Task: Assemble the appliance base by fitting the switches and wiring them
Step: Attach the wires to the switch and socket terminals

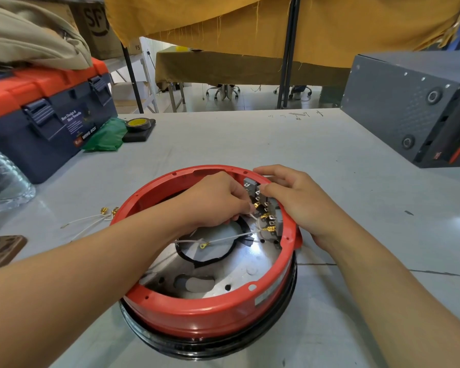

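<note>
Red appliance base (pixel 213 314) at lower centre on grey surface (pixel 250 144), left hand (pixel 218 200) pinching a white wire (pixel 234 236) at the switches (pixel 260 197), right hand (pixel 298 197) gripping the rim beside them

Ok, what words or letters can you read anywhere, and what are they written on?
"WING BOX" on the front of the blue toolbox.
"Best Design & Most Versatile", same toolbox sticker; the smaller print below is too blurred to read.
"SF" on the cardboard box, and "FS" near its lower corner.
Pen scribbles on the table: unreadable.
Silver label on the red appliance base: too blurred.

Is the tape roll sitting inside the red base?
No, the tape roll sits on the table beside the toolbox, far from the red base.
</note>
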`<act>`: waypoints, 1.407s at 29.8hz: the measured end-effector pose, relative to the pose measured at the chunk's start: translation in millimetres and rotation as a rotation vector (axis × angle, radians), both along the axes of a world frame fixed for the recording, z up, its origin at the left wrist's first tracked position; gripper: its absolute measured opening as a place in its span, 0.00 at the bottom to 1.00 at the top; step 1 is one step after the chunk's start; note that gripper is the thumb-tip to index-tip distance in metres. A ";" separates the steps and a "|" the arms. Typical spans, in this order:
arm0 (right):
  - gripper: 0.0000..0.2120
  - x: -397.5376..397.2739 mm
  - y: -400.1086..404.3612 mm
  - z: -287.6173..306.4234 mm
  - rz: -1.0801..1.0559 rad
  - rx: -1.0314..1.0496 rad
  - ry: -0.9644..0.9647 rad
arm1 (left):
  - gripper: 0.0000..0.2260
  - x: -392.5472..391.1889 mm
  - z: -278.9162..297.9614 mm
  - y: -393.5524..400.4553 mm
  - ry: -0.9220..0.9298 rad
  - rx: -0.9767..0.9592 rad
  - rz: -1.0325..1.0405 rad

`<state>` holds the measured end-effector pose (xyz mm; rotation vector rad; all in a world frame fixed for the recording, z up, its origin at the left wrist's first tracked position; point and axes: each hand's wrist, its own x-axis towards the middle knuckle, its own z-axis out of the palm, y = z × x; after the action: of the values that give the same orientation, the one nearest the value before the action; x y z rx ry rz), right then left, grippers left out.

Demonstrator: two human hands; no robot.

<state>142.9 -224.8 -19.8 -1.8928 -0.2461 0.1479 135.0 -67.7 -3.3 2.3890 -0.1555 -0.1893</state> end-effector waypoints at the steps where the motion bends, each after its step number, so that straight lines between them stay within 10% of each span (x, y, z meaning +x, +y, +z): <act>1: 0.15 -0.2 0.0 0.0 0.000 0.001 -0.001 | 0.07 -0.1 -0.2 -0.5 -0.003 0.000 -0.001; 42: 0.15 -2.1 -1.6 2.1 0.014 -0.043 -0.019 | 0.04 -8.9 -2.8 9.7 -0.359 0.319 -0.195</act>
<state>140.8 -226.3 -17.7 -1.9363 -0.2710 0.1464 126.1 -58.0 -6.0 2.7064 -0.5653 0.1389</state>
